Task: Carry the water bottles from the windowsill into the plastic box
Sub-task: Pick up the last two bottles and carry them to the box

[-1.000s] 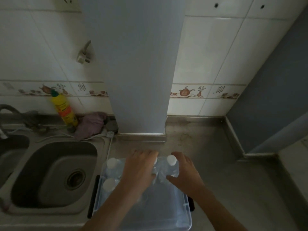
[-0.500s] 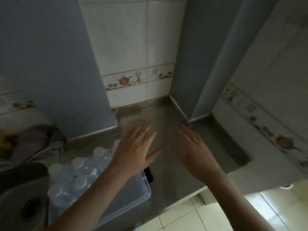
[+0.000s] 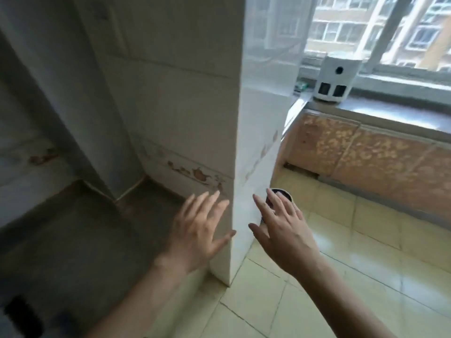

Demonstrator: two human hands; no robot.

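My left hand point(image 3: 199, 234) is held out in front of me with fingers spread and nothing in it. My right hand point(image 3: 283, 231) is beside it, also spread and holding nothing. Both hover in front of a white tiled wall corner point(image 3: 240, 167). The windowsill point(image 3: 380, 111) runs along the upper right below a bright window. I see no water bottles on the visible part of the sill. The plastic box is out of view, apart from a blurred dark shape point(image 3: 23, 315) at the bottom left that I cannot identify.
A white box-shaped device point(image 3: 333, 80) stands on the sill. The steel counter point(image 3: 73, 240) lies at the left in shadow. A dark round object point(image 3: 280, 195) sits on the pale tiled floor point(image 3: 341, 276) behind my right fingers. Orange tiles point(image 3: 366, 154) cover the wall under the sill.
My hands let go of the bottles in the box and are open. My view swung right, away from the sink and box, toward the wall corner and the window.
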